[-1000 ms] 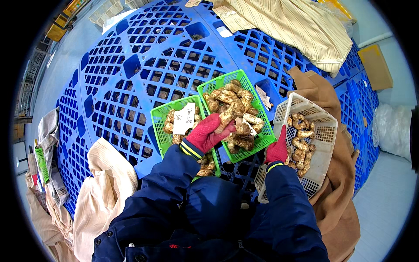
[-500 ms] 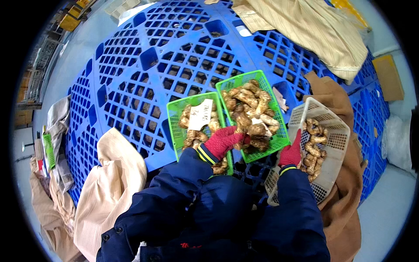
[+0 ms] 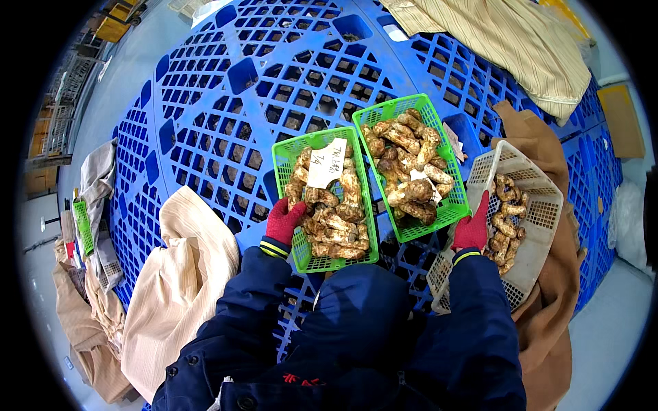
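Note:
Two green plastic baskets hold knobbly brown-and-cream mushrooms: the left green basket (image 3: 370,236) and the right green basket (image 3: 456,205). A handwritten paper card (image 3: 327,163) lies on the left one's mushrooms (image 3: 336,229); a smaller white slip (image 3: 425,181) sits among those on the right. My left hand (image 3: 282,222), in a red knitted glove, is closed over the left green basket's left rim, beside the mushrooms. To the right stands a tilted off-white basket (image 3: 534,253) with fewer mushrooms (image 3: 506,229). My gloved right hand (image 3: 471,229) grips its left rim, one finger stretched along it.
Blue lattice pallets (image 3: 205,137) lie beneath the baskets. A beige cloth (image 3: 181,274) is at left, a brown cloth (image 3: 558,308) under the off-white basket, and a striped cloth (image 3: 507,55) at far right. A small green basket (image 3: 83,226) and cloths are at far left.
My left hand has let go of the mushrooms it held over the right green basket and moved left to the left green basket's rim. My right hand stays at the off-white basket.

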Demonstrator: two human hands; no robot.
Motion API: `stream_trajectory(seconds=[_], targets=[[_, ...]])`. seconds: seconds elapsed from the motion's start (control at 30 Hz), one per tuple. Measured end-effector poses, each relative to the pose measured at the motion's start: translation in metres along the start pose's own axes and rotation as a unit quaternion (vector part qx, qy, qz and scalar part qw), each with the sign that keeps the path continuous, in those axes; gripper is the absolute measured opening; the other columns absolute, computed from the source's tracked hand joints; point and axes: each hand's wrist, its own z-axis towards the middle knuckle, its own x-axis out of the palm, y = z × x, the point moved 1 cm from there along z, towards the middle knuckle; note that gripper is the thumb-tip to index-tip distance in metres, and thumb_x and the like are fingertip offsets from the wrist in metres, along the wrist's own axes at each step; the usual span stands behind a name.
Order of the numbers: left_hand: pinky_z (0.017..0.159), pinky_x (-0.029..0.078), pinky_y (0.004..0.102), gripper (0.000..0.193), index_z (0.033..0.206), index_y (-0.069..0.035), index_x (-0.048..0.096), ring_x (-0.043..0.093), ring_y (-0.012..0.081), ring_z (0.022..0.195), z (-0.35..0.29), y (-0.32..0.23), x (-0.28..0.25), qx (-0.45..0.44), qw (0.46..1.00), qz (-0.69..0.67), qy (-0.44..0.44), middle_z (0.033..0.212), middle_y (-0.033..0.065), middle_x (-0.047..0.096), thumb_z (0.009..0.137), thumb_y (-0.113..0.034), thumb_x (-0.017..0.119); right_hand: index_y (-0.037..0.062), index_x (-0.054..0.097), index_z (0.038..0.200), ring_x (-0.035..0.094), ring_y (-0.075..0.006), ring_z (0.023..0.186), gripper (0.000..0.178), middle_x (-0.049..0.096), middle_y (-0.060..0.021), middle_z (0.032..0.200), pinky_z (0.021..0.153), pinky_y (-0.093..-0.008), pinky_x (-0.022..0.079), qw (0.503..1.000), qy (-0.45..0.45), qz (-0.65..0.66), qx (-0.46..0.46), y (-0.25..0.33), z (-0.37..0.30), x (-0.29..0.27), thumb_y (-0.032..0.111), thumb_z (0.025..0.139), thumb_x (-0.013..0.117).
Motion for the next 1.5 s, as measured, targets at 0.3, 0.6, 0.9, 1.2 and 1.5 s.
stream_trajectory(seconds=[0.3, 0.6, 0.9, 1.2, 1.5], targets=[[0.085, 0.041, 0.0414, 0.049, 0.113, -0.001, 0.049, 0.051, 0.0367, 0.099, 0.038, -0.017, 0.007, 0.232, 0.857, 0.453, -0.079, 0.106, 0.0214, 0.054, 0.07, -0.016, 0.067, 0.0194, 0.017, 0.14, 0.059, -0.0346, 0.075, 0.07, 0.055, -0.0232, 0.11, 0.061, -0.0405, 0.044, 1.0, 0.021, 0.012, 0.018, 0.003, -0.006, 0.002, 0.003, 0.079, 0.048], [0.097, 0.03, 0.0512, 0.038, 0.11, -0.011, 0.053, 0.037, 0.0319, 0.12, 0.069, -0.044, 0.126, 0.474, 0.52, 0.672, 0.232, 0.123, 0.0107, 0.047, 0.072, -0.008, 0.051, 0.0169, 0.017, 0.14, 0.058, -0.0363, 0.089, 0.068, 0.051, -0.0221, 0.118, 0.069, -0.0398, 0.045, 0.999, 0.018, -0.007, 0.031, -0.009, 0.007, -0.001, 0.004, 0.08, 0.047], [0.098, 0.033, 0.0414, 0.049, 0.113, -0.004, 0.048, 0.041, 0.0328, 0.116, 0.084, -0.039, 0.118, 0.469, 0.519, 0.66, 0.272, 0.12, 0.016, 0.046, 0.065, -0.006, 0.055, 0.0141, 0.019, 0.139, 0.056, -0.0362, 0.096, 0.065, 0.05, -0.0219, 0.118, 0.077, -0.0381, 0.044, 0.999, 0.011, 0.02, 0.024, -0.017, 0.01, 0.004, 0.001, 0.081, 0.046], [0.081, 0.044, 0.039, 0.049, 0.113, -0.011, 0.05, 0.046, 0.0287, 0.11, 0.086, -0.042, 0.122, 0.356, 0.477, 0.734, 0.326, 0.114, 0.0101, 0.05, 0.065, -0.012, 0.059, 0.0161, 0.018, 0.139, 0.057, -0.0365, 0.088, 0.065, 0.055, -0.0232, 0.105, 0.072, -0.0418, 0.044, 0.999, 0.007, 0.029, 0.027, -0.022, 0.011, 0.006, 0.001, 0.081, 0.046], [0.078, 0.045, 0.0444, 0.06, 0.109, -0.01, 0.052, 0.053, 0.0346, 0.094, 0.086, -0.049, 0.117, 0.257, 0.49, 0.738, 0.386, 0.099, 0.0143, 0.057, 0.055, -0.023, 0.074, 0.0121, 0.021, 0.137, 0.055, -0.0353, 0.097, 0.061, 0.053, -0.0227, 0.113, 0.08, -0.0388, 0.043, 0.996, -0.011, 0.089, -0.019, -0.017, 0.009, 0.009, -0.001, 0.082, 0.044]])
